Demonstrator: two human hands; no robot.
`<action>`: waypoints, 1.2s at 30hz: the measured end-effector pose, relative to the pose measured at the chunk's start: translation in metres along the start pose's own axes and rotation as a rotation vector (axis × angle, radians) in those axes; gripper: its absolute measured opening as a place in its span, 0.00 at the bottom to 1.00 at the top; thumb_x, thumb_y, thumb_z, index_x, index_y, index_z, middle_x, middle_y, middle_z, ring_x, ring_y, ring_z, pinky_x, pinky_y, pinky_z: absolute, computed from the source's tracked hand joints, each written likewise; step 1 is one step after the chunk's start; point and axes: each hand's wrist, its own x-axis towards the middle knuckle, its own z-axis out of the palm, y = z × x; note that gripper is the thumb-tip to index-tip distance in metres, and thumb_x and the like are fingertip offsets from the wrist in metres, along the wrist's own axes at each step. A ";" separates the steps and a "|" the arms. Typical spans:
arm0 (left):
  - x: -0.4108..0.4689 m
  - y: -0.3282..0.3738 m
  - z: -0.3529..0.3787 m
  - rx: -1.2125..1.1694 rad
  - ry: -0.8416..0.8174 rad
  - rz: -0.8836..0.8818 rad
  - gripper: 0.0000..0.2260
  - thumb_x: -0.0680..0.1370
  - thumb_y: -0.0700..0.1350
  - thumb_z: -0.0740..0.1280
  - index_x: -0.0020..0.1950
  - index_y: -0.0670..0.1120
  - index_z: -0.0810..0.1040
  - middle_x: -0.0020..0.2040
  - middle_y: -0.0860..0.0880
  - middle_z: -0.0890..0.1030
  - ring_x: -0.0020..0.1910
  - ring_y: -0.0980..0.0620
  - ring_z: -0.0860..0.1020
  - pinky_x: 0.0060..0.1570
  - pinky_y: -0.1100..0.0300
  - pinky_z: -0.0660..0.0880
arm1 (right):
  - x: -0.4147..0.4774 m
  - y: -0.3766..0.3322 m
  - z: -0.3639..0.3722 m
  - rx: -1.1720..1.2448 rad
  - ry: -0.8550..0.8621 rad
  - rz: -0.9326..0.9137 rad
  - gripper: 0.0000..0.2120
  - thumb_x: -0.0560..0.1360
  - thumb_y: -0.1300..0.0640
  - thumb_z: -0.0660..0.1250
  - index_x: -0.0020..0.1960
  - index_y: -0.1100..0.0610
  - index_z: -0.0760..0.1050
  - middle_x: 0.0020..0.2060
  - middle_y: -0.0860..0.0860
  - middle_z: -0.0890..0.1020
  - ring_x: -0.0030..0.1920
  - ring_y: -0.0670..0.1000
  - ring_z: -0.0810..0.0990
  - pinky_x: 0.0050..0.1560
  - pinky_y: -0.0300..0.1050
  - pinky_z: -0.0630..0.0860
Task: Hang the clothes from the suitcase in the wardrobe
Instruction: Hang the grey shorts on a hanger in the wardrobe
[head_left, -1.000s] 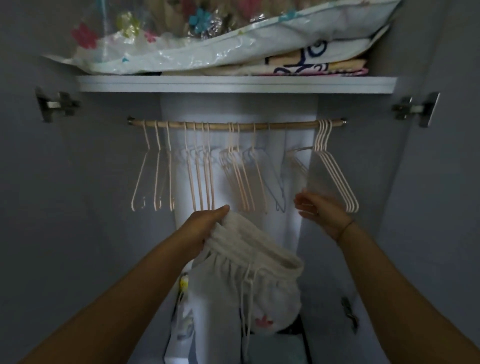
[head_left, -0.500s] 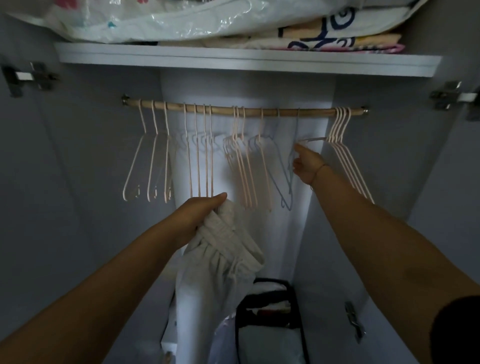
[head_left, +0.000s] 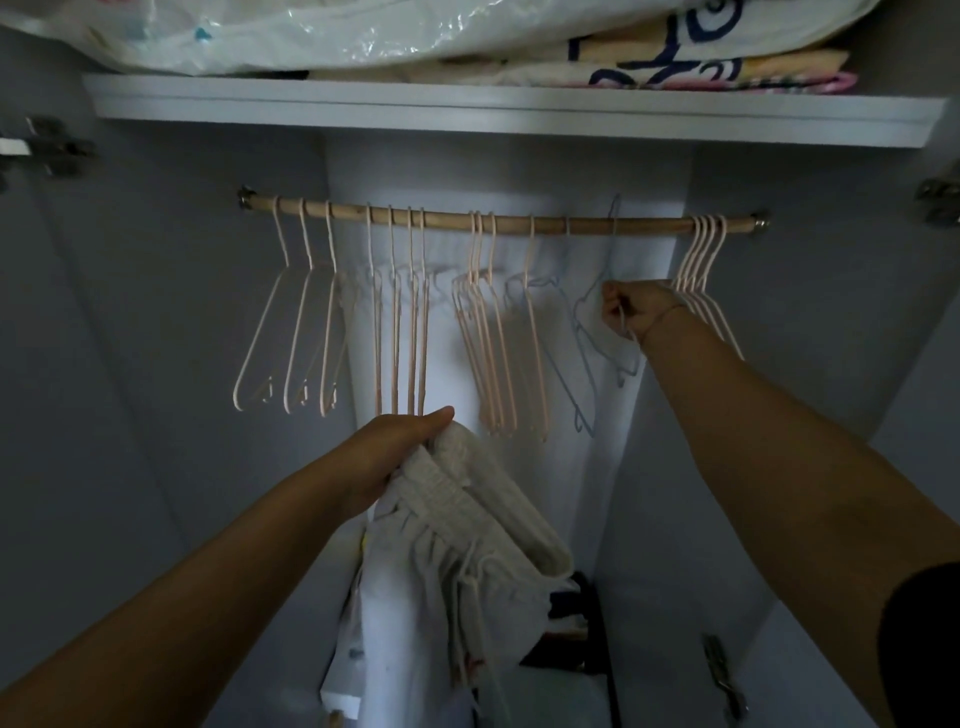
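L grip (head_left: 395, 457) clamped on white drawstring garment (head_left: 467, 525), cloth hanging below | R grip (head_left: 636, 312) closed round pale hanger (head_left: 613, 205), hook at rod (head_left: 457, 220) above | pink hangers (head_left: 698, 254) just right.

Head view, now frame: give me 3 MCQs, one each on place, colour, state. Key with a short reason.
1. Where is the right hand?
A. on the shelf
B. below the rod, just left of the bunched pink hangers
C. at the rod's left end

2. What colour is the garment?
A. red
B. black
C. white

3. What is the left hand doing?
A. gripping the garment
B. hanging empty
C. pressing the wardrobe door

Key:
1 B, it grips a pale hanger beside the right-end bunch.
2 C, the fabric is pale, with drawstrings.
3 A, its fingers curl over the waistband.
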 end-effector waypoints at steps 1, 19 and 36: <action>0.000 0.000 0.000 0.005 -0.002 0.000 0.20 0.75 0.55 0.66 0.56 0.40 0.81 0.52 0.42 0.83 0.52 0.45 0.82 0.56 0.53 0.76 | -0.004 -0.001 0.000 0.006 -0.028 -0.018 0.13 0.81 0.64 0.53 0.39 0.61 0.68 0.18 0.50 0.73 0.16 0.43 0.69 0.19 0.31 0.66; -0.056 -0.017 0.007 0.044 -0.053 -0.010 0.19 0.76 0.55 0.66 0.56 0.40 0.81 0.52 0.41 0.83 0.53 0.44 0.81 0.60 0.50 0.75 | -0.181 0.067 -0.056 -0.446 0.201 -0.464 0.16 0.76 0.46 0.65 0.34 0.54 0.70 0.23 0.48 0.69 0.19 0.43 0.64 0.21 0.33 0.61; -0.115 -0.017 0.017 -0.022 -0.117 0.017 0.17 0.77 0.54 0.65 0.52 0.41 0.82 0.54 0.40 0.82 0.55 0.43 0.80 0.63 0.50 0.73 | -0.300 0.116 -0.051 -0.434 0.079 -0.543 0.15 0.82 0.55 0.55 0.44 0.58 0.77 0.18 0.42 0.65 0.20 0.40 0.60 0.20 0.33 0.58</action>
